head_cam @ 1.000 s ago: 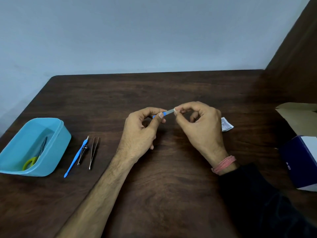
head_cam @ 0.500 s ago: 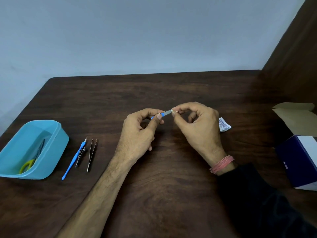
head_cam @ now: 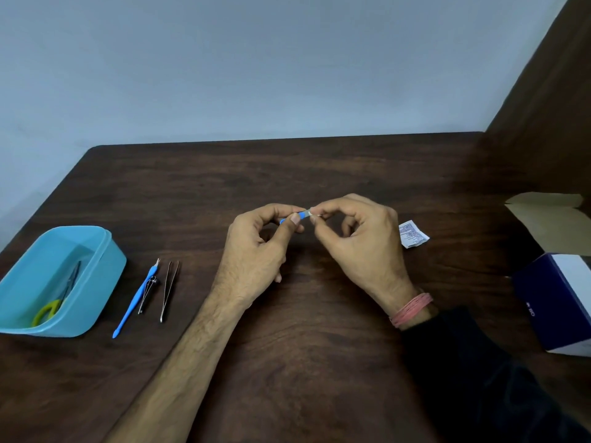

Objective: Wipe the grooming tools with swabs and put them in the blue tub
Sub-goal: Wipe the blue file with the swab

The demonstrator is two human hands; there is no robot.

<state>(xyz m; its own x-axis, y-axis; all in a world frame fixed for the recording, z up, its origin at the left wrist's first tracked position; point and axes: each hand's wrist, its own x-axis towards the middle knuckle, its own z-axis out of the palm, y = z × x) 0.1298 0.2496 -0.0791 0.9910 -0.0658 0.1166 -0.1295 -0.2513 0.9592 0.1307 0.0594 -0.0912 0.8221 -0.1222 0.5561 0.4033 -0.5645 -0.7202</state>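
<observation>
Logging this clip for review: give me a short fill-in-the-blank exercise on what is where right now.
1. The scissors with yellow-green handles lie inside the blue ____.
2. The tweezers lie on the table to the ____ of the tub.
3. The left hand and right hand together hold a small ____-handled tool.

Missing: tub; right; blue

Left hand [head_cam: 256, 251] pinching small blue-handled tool [head_cam: 302, 215] above dark wooden table [head_cam: 319, 362], right hand [head_cam: 358, 241] pinching its metal end, blue tub [head_cam: 105, 270] at left holding yellow-handled scissors [head_cam: 56, 298], cuticle pusher [head_cam: 136, 298], nail clipper [head_cam: 147, 294] and tweezers [head_cam: 168, 290] beside tub, torn sachet [head_cam: 412, 235] near right hand, open box [head_cam: 559, 289] at right.
</observation>
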